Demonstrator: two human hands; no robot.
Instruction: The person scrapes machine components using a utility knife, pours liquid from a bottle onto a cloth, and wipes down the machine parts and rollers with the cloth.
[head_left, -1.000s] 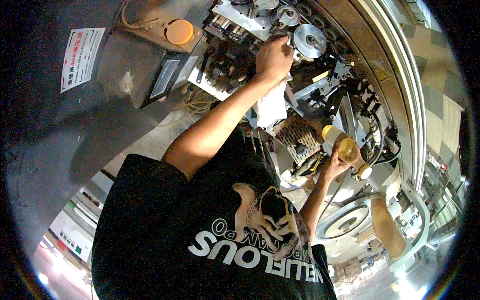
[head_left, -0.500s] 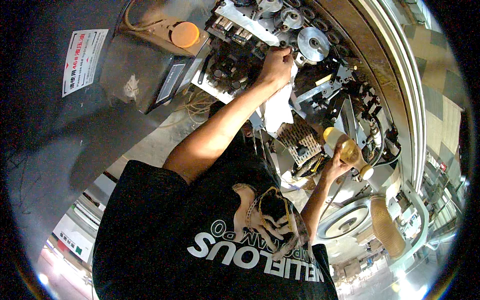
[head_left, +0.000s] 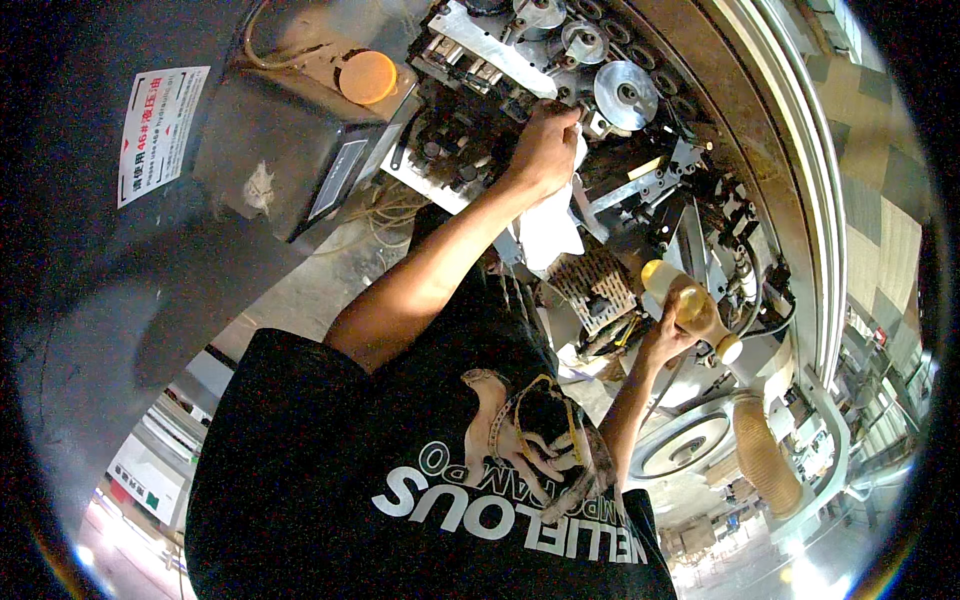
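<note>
Here, the left grip (head_left: 547, 150) clasps a white cloth (head_left: 551, 232), the right grip (head_left: 668, 336) a translucent yellowish bottle (head_left: 699, 317).

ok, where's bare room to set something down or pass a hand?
Bare: floor strip between the dark grey panel and left forearm; also the panel below the white label, though I can't tell if it's level. Crowded: around the left hand, its white cloth and the metal discs; around the right hand, its bottle and the perforated plate.
</note>
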